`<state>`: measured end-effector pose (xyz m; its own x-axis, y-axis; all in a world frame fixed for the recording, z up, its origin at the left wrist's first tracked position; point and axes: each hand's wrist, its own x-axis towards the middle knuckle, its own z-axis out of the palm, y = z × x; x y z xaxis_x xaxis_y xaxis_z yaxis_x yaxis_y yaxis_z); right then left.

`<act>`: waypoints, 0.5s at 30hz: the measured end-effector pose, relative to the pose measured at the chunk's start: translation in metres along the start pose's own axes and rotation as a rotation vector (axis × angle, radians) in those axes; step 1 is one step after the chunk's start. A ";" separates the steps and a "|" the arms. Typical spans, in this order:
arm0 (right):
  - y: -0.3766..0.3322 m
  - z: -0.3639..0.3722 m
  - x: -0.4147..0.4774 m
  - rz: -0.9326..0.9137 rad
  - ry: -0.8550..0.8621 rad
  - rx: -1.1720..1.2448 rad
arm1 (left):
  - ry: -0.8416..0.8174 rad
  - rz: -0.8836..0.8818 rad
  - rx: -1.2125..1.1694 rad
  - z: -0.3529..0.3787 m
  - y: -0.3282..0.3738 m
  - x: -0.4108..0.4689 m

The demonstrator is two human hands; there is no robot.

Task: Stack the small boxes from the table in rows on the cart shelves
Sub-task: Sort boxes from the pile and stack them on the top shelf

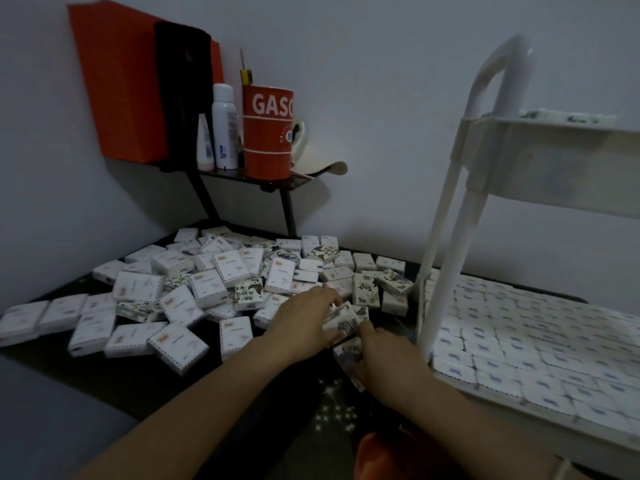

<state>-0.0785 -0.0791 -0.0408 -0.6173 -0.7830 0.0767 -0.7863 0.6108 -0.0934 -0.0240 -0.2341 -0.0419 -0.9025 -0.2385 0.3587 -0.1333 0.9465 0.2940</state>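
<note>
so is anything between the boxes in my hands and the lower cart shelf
Yes: the cart's white post stands just right of the held boxes, at the left edge of the lower shelf. Nothing else visible does.

Dark table [166,386]: small boxes [221,282] scattered loose, overlapping in a heap, some face up, some tilted. Cart lower shelf [540,419]: boxes in tight flat rows [519,341]. Upper shelf [554,161]: a few boxes, edge only visible. Black raised shelf [277,180] at wall: red can [266,133], spray bottle [224,126], small bottle [204,143], pale cap [318,161], red box [117,88], maybe a black pouch [183,91]
</note>
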 end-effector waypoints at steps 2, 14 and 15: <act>0.001 -0.001 -0.002 -0.014 -0.012 0.084 | 0.023 -0.034 -0.065 -0.007 -0.002 -0.009; 0.011 -0.056 -0.066 -0.057 -0.135 1.100 | 0.007 -0.182 -0.734 -0.094 0.031 -0.049; 0.013 -0.067 -0.072 -0.063 -0.120 1.140 | 0.009 -0.171 -0.767 -0.104 0.040 -0.049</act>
<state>-0.0458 -0.0070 0.0190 -0.5227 -0.8522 0.0235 -0.2969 0.1561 -0.9421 0.0575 -0.2069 0.0447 -0.8910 -0.3724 0.2598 0.0532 0.4827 0.8742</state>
